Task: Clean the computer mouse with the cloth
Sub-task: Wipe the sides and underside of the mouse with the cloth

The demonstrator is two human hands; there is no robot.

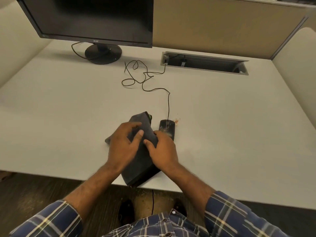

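Note:
A dark grey cloth [141, 165] lies folded on the white desk [230, 134], its near end hanging over the front edge. My left hand [124, 146] rests on the cloth's left side with its fingers curled onto the fabric. My right hand [163, 151] grips the cloth's right edge, fingertips pinching the fabric. Just right of the cloth sits a black wired computer mouse [167, 128] with pale dusty specks on its top. My right hand's fingers partly cover the mouse's near end.
Orange-brown crumbs [177, 120] lie on the desk beside the mouse. The mouse cable [147, 77] loops back to an open cable tray [204, 63]. A black monitor [92, 19] stands at the back left. Partition walls enclose the desk.

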